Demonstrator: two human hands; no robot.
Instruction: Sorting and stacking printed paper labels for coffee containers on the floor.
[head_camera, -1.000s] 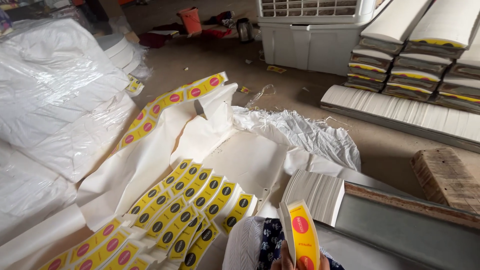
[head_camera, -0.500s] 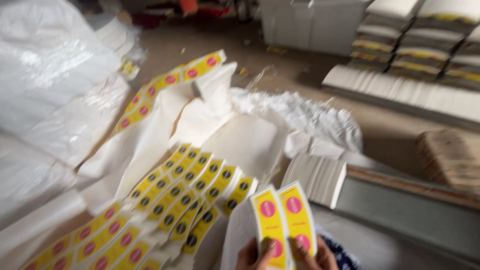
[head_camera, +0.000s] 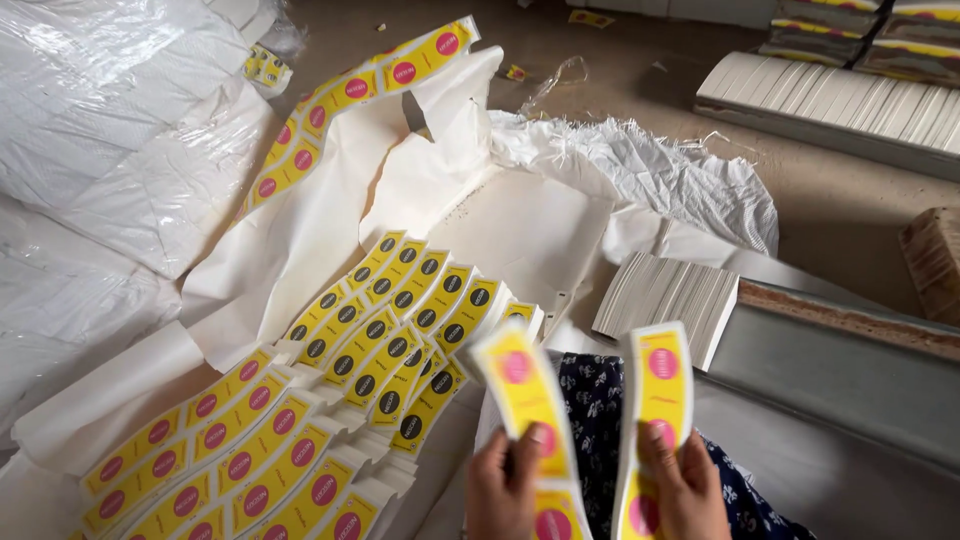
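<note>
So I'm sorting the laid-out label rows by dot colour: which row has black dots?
The upper fan of yellow labels, nearest the left hand; other rows carry pink dots.

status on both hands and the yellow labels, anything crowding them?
Left hand grips one yellow label strip; right hand grips another strip, the two held apart. Fanned label rows lie close on the left, white card stack just beyond.

Yellow labels (head_camera: 655, 385) with pink dots, yellow label rows (head_camera: 400, 320) with black dots, dark floral cloth (head_camera: 595, 400)
</note>
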